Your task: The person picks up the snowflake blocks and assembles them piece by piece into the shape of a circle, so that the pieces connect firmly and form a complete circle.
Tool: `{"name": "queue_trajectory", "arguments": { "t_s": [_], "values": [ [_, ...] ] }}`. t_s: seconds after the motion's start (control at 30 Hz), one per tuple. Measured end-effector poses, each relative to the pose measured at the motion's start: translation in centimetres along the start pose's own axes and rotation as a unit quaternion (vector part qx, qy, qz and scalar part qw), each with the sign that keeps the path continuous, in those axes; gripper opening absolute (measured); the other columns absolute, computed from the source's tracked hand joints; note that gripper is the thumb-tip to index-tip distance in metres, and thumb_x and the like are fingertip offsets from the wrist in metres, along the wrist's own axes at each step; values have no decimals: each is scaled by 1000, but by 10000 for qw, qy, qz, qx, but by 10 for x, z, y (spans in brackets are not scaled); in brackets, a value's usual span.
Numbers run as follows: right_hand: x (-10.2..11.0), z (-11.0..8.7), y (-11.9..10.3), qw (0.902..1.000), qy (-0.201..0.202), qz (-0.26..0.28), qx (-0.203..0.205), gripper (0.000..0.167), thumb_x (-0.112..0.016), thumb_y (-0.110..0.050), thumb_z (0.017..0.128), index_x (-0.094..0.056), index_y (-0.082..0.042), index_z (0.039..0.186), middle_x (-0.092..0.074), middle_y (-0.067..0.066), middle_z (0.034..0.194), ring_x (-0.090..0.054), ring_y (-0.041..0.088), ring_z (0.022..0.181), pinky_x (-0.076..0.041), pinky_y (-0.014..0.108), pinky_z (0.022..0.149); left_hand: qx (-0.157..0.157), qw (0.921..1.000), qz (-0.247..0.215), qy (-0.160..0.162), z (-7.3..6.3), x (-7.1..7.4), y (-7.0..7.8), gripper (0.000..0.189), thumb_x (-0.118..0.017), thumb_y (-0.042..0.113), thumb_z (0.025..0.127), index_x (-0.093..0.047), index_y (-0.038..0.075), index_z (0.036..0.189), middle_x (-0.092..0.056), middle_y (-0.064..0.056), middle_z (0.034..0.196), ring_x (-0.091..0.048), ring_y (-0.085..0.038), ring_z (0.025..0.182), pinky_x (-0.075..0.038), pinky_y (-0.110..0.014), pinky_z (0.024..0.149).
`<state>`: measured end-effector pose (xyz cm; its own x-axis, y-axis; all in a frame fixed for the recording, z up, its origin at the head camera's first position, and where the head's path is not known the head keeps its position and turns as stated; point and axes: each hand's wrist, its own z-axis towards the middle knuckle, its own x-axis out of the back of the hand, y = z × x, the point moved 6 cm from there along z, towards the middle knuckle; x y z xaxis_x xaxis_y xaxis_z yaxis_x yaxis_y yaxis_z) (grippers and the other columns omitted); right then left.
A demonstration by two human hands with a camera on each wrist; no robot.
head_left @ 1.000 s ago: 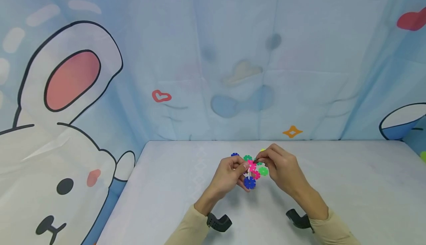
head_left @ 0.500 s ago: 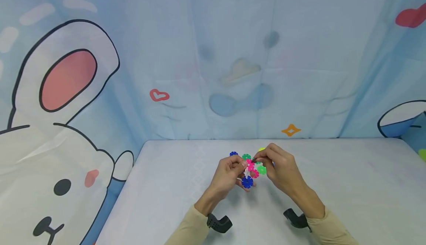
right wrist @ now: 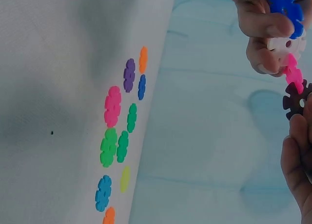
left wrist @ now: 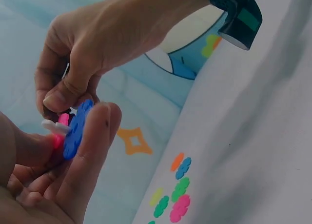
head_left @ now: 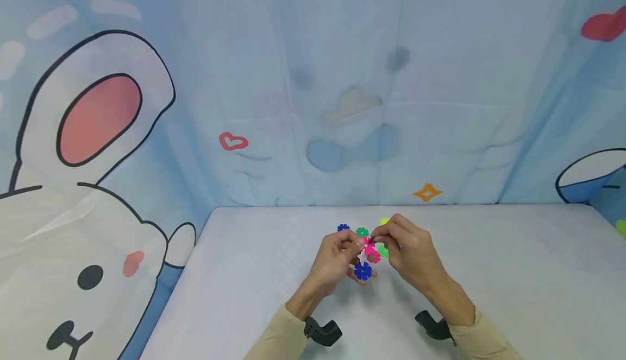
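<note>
My left hand (head_left: pixel 332 259) holds a small chain of toothed plastic snowflake discs above the white table. The chain has a blue disc (left wrist: pixel 78 131), a white disc (right wrist: pixel 288 47) and a pink disc (right wrist: pixel 293 73) slotted together at angles. My right hand (head_left: pixel 411 248) pinches a dark, nearly black disc (right wrist: pixel 292 101) between thumb and fingers. That dark disc's edge meets the pink disc's lower end; whether their slots are engaged I cannot tell. In the head view the fingers cover most of the dark disc.
Several loose discs lie flat beyond the hands near the table's back edge, among them a purple disc (right wrist: pixel 129 75), a pink loose disc (right wrist: pixel 112 107) and a light green disc (right wrist: pixel 108 147). A printed blue curtain (head_left: pixel 313 105) hangs behind the white table (head_left: pixel 244 295).
The right fingertips have come slightly closer to the left hand, with the dark disc against the pink one. Both hands keep their holds, and the head view has shifted a little.
</note>
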<state>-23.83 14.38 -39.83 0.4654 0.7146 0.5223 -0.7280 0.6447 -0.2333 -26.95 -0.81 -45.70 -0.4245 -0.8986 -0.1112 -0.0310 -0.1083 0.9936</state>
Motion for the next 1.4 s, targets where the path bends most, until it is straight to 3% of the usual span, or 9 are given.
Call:
{"name": "queue_trajectory", "arguments": {
  "t_s": [0.1,0.23,0.43,0.5,0.63,0.7,0.83,1.1,1.4],
  "values": [
    [1,-1,1,9999,30,130,-13,27,-88,17,73,-75,-2,87,-63,0,84,-63,8,67,-53,9,63,-8,9999,111,31,-1,-1,2,21,-59,14,109,-63,-6,102,-63,-4,80,-79,-44,79,-62,-32,51],
    [0,-3,7,9988,-49,476,-134,27,-86,13,76,-76,-5,94,-65,-2,86,-58,4,66,-49,9,61,206,9997,134,-1,-2,-1,4,20,-57,14,110,-61,-3,102,-66,-9,84,-80,-40,81,-64,-35,55],
    [-9,-10,26,9897,-826,549,-1030,46,-84,4,85,-71,-6,128,-74,7,105,-60,1,63,-52,14,57,534,9982,41,261,4,15,1,17,-57,18,110,-60,1,110,-75,-30,109,-81,-39,85,-66,-41,65],
    [-16,-17,36,9792,-1251,375,-1554,49,-83,-4,90,-68,-6,136,-73,13,112,-61,4,65,-52,18,57,587,9972,-48,471,6,24,-2,18,-58,19,110,-59,2,114,-75,-32,112,-80,-41,86,-67,-42,66],
    [-37,-36,50,9420,-2392,-46,-2354,46,-80,-14,95,-68,-7,138,-69,19,122,-58,8,71,-52,22,60,700,9940,-401,746,8,37,-9,20,-57,18,109,-58,2,119,-77,-30,110,-81,-37,84,-67,-43,69],
    [-47,-44,50,9256,-2892,-159,-2435,45,-79,-15,96,-69,-8,139,-65,20,125,-56,8,69,-53,22,60,766,9922,-597,778,10,41,-13,19,-57,16,109,-59,1,120,-78,-26,107,-82,-34,83,-67,-43,71],
    [-61,-53,44,9081,-3471,-263,-2328,42,-80,-15,94,-72,-8,135,-63,17,121,-55,9,68,-55,25,62,880,9890,-929,746,12,44,-17,18,-53,16,110,-62,2,115,-81,-18,104,-82,-33,86,-67,-44,79],
    [-68,-57,42,8901,-3720,-348,-2611,21,-85,-11,90,-75,-13,108,-60,3,94,-55,15,79,-57,34,72,883,9869,-1233,543,12,42,-20,24,-54,27,111,-62,5,112,-80,-18,104,-82,-28,86,-66,-44,85],
    [-68,-61,54,8684,-3770,275,-3208,30,-87,-12,87,-62,-9,104,-60,-1,79,-54,15,71,-50,27,63,1008,9861,-1219,506,9,34,-19,9,-62,15,106,-62,7,105,-79,-21,110,-82,-33,88,-67,-40,85]
  ]
}}
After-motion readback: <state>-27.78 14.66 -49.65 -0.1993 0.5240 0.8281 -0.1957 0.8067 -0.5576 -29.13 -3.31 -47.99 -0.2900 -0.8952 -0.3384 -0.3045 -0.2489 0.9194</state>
